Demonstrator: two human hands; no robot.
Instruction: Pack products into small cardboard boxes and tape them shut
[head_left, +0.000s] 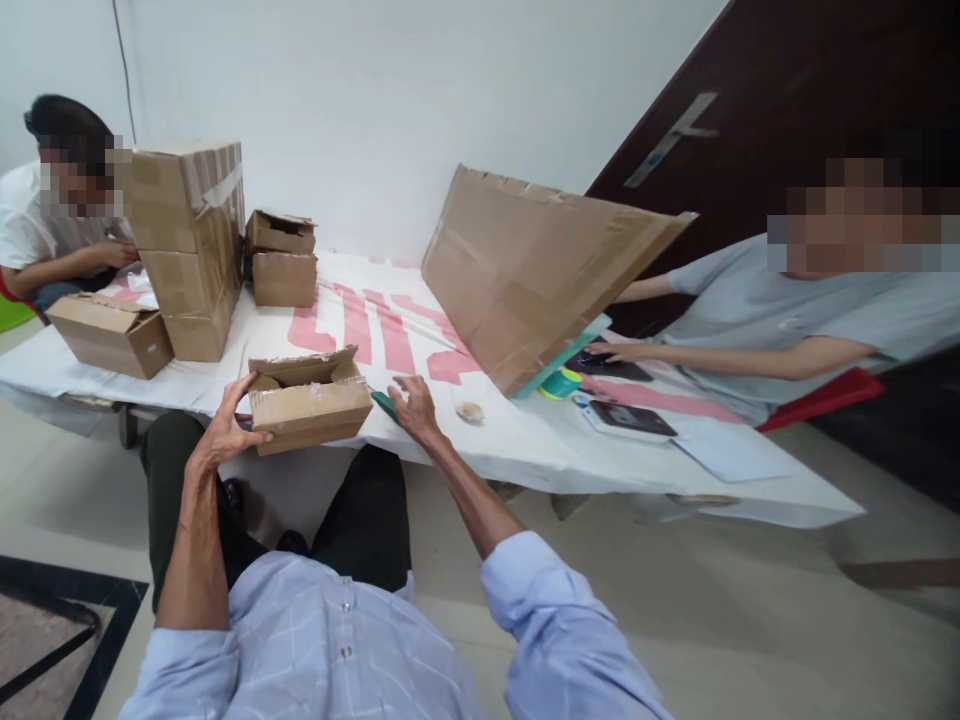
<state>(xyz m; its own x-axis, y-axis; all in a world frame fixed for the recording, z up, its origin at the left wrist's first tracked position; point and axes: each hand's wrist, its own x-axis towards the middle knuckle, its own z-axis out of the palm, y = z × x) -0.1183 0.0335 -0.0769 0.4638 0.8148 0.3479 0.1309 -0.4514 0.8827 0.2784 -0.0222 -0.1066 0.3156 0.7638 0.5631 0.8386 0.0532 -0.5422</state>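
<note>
A small open cardboard box (pixel 309 402) sits at the near edge of the white-covered table (pixel 525 455). My left hand (pixel 225 428) grips the box's left end, thumb along its front and fingers at the back corner. My right hand (pixel 412 402) lies just right of the box with fingers spread, resting on a green object (pixel 384 402) on the cloth. Only a sliver of that green thing shows.
A stack of taped cardboard boxes (pixel 191 245) and smaller boxes (pixel 283 260) stand at the back left. A large flattened carton (pixel 532 270) leans at the right. One person sits at the far left, another at the right over phones (pixel 626 417). A small round item (pixel 470 411) lies nearby.
</note>
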